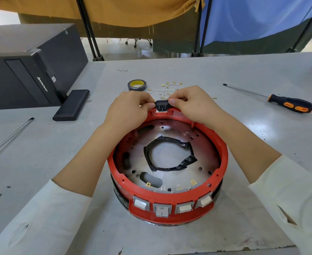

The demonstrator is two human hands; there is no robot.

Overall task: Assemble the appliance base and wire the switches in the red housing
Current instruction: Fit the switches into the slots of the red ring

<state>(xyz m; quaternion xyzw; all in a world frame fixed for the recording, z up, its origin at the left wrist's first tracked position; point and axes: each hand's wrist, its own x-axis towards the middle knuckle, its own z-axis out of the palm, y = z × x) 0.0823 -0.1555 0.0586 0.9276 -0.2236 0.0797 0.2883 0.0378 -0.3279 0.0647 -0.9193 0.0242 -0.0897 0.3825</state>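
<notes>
A round red housing (223,159) stands on the grey table, open side up, with a metal plate (203,150) inside and a black taped ring (169,155) at its centre. Several white rocker switches (161,209) sit in its near wall, their brass terminals showing inside. At the far rim a small black socket (162,105) sits in a notch. My left hand (131,109) pinches its left side and my right hand (192,105) pinches its right side.
White wires with brass terminals (167,89) and a roll of black tape (137,85) lie behind the housing. An orange-black screwdriver (272,99) lies at right, another long screwdriver (8,138) at left. A black computer case (26,70) and a black bar (71,104) stand at left.
</notes>
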